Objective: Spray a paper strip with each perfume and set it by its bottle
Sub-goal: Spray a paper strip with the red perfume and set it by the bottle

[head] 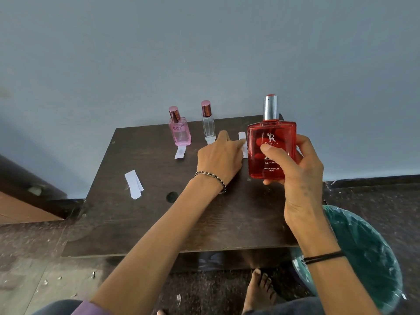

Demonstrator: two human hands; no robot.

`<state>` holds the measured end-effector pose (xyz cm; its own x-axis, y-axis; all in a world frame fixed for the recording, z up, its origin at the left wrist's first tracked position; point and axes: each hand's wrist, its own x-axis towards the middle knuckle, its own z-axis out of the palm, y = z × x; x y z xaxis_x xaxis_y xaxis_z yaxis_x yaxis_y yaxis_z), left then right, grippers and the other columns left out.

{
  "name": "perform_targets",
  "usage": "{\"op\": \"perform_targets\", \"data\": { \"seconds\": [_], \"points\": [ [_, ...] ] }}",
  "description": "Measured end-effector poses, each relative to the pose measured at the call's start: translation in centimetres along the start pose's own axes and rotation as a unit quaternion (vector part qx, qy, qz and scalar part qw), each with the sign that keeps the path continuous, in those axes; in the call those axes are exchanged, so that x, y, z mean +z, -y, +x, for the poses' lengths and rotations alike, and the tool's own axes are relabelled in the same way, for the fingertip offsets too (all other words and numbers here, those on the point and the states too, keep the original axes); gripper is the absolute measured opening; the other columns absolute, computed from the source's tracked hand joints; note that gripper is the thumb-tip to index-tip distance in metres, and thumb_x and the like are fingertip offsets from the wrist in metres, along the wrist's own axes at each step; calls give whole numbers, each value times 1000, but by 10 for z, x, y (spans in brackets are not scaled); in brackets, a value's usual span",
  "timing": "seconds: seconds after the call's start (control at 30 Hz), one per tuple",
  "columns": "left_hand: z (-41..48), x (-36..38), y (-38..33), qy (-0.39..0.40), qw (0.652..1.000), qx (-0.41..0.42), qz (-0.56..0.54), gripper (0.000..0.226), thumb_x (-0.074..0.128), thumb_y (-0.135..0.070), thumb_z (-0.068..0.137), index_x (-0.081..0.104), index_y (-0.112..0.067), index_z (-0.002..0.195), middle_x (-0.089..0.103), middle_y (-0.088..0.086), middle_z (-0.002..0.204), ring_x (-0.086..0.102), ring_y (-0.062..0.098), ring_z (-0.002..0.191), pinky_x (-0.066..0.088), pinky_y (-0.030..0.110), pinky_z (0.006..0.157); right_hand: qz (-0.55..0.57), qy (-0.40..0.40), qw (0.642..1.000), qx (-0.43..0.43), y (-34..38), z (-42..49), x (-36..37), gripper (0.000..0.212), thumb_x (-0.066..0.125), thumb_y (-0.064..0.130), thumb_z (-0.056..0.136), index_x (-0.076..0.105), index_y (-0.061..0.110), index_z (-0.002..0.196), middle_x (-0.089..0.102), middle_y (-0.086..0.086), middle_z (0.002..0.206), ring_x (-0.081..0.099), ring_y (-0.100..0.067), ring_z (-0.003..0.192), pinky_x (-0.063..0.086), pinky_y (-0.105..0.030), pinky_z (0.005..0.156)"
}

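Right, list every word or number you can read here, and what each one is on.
"DGZ": on the pink square glass perfume bottle.
"Ramsons": on the large red flat glass perfume bottle in the right hand.
"EAU DE PARFUM" and "100 ml": low on that red bottle.
"Perfume for...": script cut off by that hand.
No text visible: slim clear glass bottle, white paper strips.

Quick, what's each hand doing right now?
Left hand: at a paper strip, grip cannot be told.
Right hand: holding the red bottle.
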<state>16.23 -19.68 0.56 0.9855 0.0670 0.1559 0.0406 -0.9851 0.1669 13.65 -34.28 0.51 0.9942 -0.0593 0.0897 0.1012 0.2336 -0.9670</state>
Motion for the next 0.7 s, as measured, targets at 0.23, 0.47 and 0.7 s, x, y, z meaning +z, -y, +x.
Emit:
{"op": "perform_targets", "data": {
  "seconds": [0.23,0.47,0.7],
  "points": [
    [-2,8,2,-22,999,-18,-35,27,45,-33,105,67,-24,118,56,5,109,65,27,81,42,33,61,-8,3,1000,-9,-6,2,2,32,82,35,78,64,48,101,74,22,99,72,0,92,57,-17,59],
    [1,10,4,-22,995,-38,-86,33,48,-37,103,56,-29,133,61,1,112,66,23,96,45,32,67,-51,25,998,-31,-5,16,2,34,81,34,83,63,57,99,71,32,101,66,11,97,50,-3,70],
    [0,9,4,-44,986,-73,-146,17,59,-37,96,61,-25,108,68,-4,105,66,19,94,53,35,70,-104,63,992,-37,-8,54,3,35,80,30,86,59,45,109,69,39,100,62,21,95,48,1,70]
  ]
}}
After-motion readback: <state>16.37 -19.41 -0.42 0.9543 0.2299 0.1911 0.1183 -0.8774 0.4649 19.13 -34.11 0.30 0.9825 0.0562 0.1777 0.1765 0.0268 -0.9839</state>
